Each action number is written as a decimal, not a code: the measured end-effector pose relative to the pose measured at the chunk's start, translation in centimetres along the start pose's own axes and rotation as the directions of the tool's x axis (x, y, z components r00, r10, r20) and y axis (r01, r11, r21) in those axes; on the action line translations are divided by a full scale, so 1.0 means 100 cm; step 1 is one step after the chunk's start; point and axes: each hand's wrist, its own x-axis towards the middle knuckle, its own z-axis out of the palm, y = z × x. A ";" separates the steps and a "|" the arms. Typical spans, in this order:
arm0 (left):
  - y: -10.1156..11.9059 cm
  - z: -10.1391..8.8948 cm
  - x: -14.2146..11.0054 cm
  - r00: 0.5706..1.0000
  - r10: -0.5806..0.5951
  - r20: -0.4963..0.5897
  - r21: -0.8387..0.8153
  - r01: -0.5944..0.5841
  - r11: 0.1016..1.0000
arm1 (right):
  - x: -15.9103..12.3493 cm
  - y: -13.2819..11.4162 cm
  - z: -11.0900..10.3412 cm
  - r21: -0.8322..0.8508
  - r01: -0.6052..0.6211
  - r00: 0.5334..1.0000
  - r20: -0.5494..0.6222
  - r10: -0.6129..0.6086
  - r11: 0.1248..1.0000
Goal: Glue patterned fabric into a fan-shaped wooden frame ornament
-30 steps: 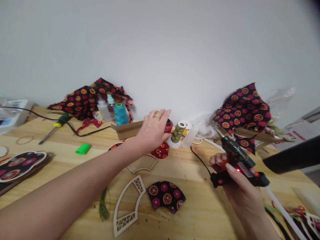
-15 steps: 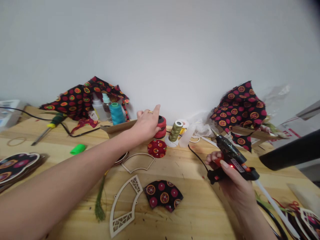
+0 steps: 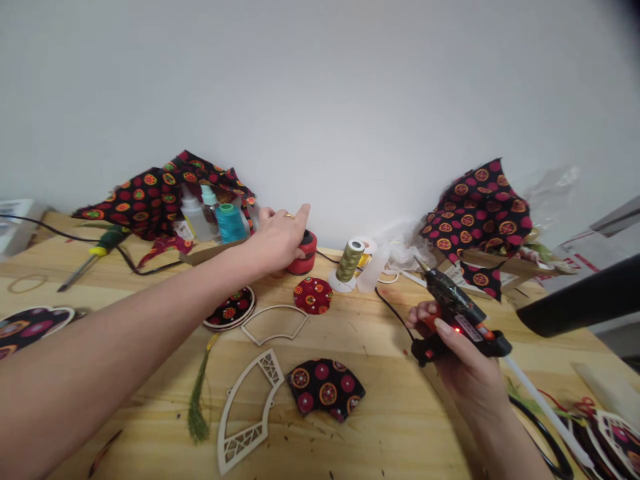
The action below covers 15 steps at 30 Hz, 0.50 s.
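Left grip [image 3: 278,239]: 11 o'clock; index extended, others curled by red spool [image 3: 303,264]; cannot tell if holding.
Right grip [image 3: 465,363]: 4 o'clock; closed round glue gun [image 3: 454,295], light lit.
Fan-shaped fabric [image 3: 327,389]: 6 o'clock; beaded, apparently finished.
Openwork frame [image 3: 241,445]: 7 o'clock; bare, unjoined.

The scene is being viewed from head height on the person, with the single camera being pointed forward and down over the wooden table [image 3: 400,420]. The left hand [image 3: 280,240] and right hand [image 3: 467,367] are being seen from behind and above, at close range, their forearms being cut off by the lower edges. Farther off, the pale wall [image 3: 320,107] is being faced across the upper half
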 end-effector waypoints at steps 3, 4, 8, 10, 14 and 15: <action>0.008 -0.004 -0.004 0.999 0.036 -0.026 -0.044 -0.037 0.998 | 0.000 -0.001 0.002 -0.010 0.003 1.000 0.003 -0.003 1.000; 0.014 -0.005 -0.004 0.998 0.054 -0.042 -0.066 -0.057 0.996 | 0.000 -0.001 0.002 -0.015 0.008 1.000 -0.007 -0.008 1.000; 0.044 0.002 0.003 0.989 0.123 -0.082 -0.194 -0.137 0.971 | -0.001 -0.001 0.004 -0.024 0.029 0.999 -0.031 -0.030 0.999; 0.057 0.008 0.009 0.988 0.130 -0.084 -0.249 -0.147 0.957 | -0.002 0.000 0.003 -0.066 0.047 0.999 -0.015 -0.048 0.997; 0.060 0.013 0.014 0.993 0.085 -0.082 -0.297 -0.106 0.949 | -0.010 0.000 0.008 -0.367 0.122 0.992 0.072 -0.102 0.922; 0.057 0.012 0.014 0.994 0.071 -0.085 -0.297 -0.093 0.950 | -0.013 -0.001 0.012 -0.455 0.156 0.985 0.135 -0.106 0.877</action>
